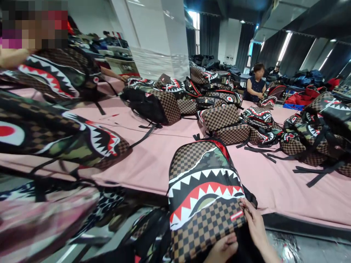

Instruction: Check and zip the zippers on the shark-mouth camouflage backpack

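A backpack with a brown check pattern, camouflage patches and a red-and-white shark-mouth print stands tilted at the near edge of the pink-covered table. My right hand grips its lower right edge, fingertips beside a small red label. At the bottom edge, my left hand is closed with curled fingers against the checked panel. The backpack's rear and most of its straps are hidden from me.
Similar backpacks lie in piles across the pink table cover. A large one is near on the left. Another person's arm reaches in at the far left. Farther back, a person handles a bag. A white pillar rises behind.
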{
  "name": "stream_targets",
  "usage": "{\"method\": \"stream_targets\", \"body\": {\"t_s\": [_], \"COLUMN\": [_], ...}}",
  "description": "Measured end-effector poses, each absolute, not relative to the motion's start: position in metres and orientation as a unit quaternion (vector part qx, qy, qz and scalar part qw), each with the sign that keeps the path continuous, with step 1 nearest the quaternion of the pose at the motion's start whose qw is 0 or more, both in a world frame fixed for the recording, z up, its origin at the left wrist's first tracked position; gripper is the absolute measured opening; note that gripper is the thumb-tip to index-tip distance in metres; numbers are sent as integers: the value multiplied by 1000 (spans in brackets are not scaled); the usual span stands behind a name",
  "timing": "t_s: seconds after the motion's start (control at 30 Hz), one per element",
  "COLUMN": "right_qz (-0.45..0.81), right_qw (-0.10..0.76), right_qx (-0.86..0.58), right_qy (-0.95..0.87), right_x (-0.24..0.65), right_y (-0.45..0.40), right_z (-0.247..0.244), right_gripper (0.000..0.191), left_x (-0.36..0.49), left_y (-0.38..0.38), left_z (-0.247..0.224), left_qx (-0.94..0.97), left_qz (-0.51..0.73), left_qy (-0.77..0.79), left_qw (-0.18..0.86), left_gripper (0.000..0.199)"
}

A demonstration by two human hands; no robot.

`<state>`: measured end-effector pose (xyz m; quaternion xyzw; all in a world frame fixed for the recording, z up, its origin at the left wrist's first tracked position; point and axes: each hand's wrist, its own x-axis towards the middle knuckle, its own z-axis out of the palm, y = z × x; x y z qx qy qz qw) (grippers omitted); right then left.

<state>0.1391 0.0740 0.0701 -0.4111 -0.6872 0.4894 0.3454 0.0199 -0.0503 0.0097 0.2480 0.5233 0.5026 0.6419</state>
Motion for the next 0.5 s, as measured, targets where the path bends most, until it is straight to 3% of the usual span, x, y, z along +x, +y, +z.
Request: {"method": "stream_targets", "body": {"t_s": [0.13, 0.33, 0.5], "right_qz": [500, 512, 522], "right_qw": [355, 365, 375], "right_qx": [-437, -446, -436], "right_qy": [-658, -638, -630], "right_x": [146, 143, 140], "right_y": [62, 61, 55], "right_z": [43, 39, 23], "right_gripper": [42, 46, 43], "left_x": [17, 9, 11], "left_y": [-52, -48, -47], "left_z": [30, 52, 50], "left_qx": [163, -15, -33], "left_qz": [508, 535, 568], "left_qy": [452, 343, 458], "left_qw": [715, 772, 683], "left_gripper": [58, 86, 61]}}
